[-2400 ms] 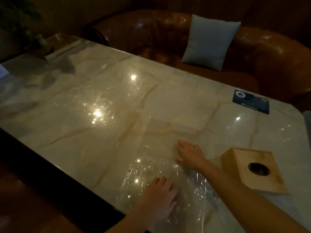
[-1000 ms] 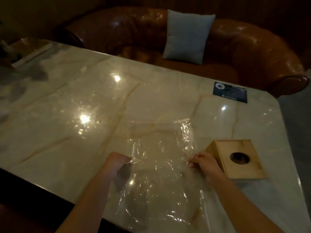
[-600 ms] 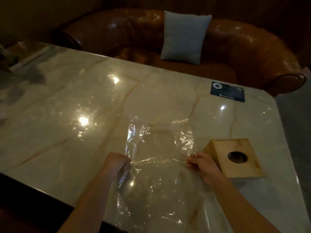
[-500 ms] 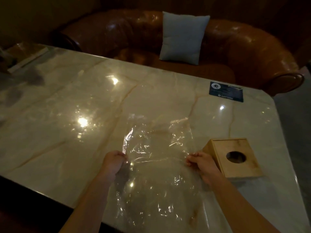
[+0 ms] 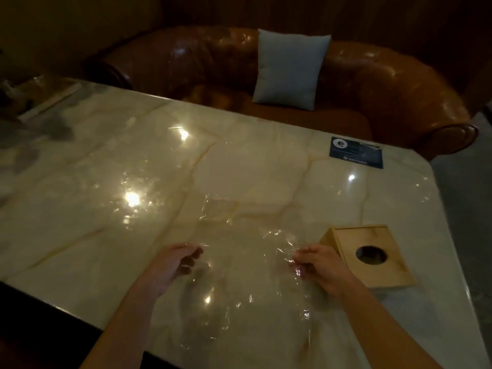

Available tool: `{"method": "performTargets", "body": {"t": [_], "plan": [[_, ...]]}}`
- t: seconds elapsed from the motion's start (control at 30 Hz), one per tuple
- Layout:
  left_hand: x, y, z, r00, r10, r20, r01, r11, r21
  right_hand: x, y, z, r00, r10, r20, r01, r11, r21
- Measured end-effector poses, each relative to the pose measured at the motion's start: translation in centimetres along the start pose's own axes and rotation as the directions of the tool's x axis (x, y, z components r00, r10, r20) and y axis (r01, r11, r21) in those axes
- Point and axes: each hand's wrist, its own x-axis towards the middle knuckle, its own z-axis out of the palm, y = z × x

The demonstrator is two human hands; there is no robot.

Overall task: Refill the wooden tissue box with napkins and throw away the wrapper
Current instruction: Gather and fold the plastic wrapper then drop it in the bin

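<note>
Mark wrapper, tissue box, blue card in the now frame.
wrapper (image 5: 247, 283), head view, crinkled middle of the clear film.
tissue box (image 5: 391, 272), head view, wooden top beside the round hole.
blue card (image 5: 356, 152), head view, centre of its face.

A glossy marble table (image 5: 111, 182) with amber veins fills most of the frame, and a dark blue card (image 5: 356, 155) lies flat near its upper-right corner. Behind it, a brown leather sofa (image 5: 386, 86) holds 1 pale blue cushion (image 5: 288, 71) propped upright at top centre.
</note>
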Motion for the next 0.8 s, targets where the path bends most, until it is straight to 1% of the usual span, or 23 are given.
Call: {"method": "performTargets", "body": {"t": [0.17,0.23,0.33,0.4,0.47,0.57,0.63,0.7,0.73,0.8], "plan": [[-0.2,1.5,0.3,0.998,0.065,0.012,-0.063,0.994,-0.085,-0.7,-2.1,-0.1,0.993,-0.115,-0.002,0.115,0.993,-0.005],[-0.2,2.1,0.3,0.994,0.106,0.026,-0.102,0.988,-0.118,-1.0,-3.3,-0.3,0.988,-0.145,0.044,0.145,0.989,0.010],[-0.2,3.1,0.6,0.980,0.192,0.047,-0.186,0.976,-0.114,-1.5,-4.6,-1.2,0.979,-0.172,0.111,0.169,0.985,0.038],[-0.3,3.8,1.2,0.967,0.252,0.044,-0.246,0.964,-0.103,-1.6,-5.1,-2.1,0.972,-0.195,0.128,0.193,0.981,0.029],[-0.5,4.4,1.9,0.940,0.336,0.055,-0.334,0.941,-0.051,-1.8,-5.6,-3.0,0.965,-0.228,0.130,0.229,0.973,0.012],[-1.0,5.4,2.8,0.873,0.454,0.177,-0.465,0.885,0.022,-2.1,-6.2,-4.1,0.953,-0.264,0.150,0.267,0.964,-0.003],[-0.8,5.8,3.0,0.842,0.476,0.253,-0.507,0.858,0.076,-2.7,-6.7,-4.8,0.947,-0.277,0.161,0.290,0.955,-0.061],[-0.6,6.0,3.2,0.841,0.465,0.277,-0.517,0.842,0.154,-3.1,-7.1,-5.5,0.935,-0.303,0.187,0.326,0.939,-0.110],[-0.4,6.0,3.3,0.838,0.465,0.285,-0.519,0.840,0.155,-3.3,-7.2,-5.9,0.927,-0.319,0.197,0.344,0.933,-0.110],[-0.3,6.2,3.2,0.840,0.447,0.308,-0.492,0.867,0.084,-3.6,-7.4,-6.4,0.922,-0.331,0.199,0.349,0.935,-0.060]]}}
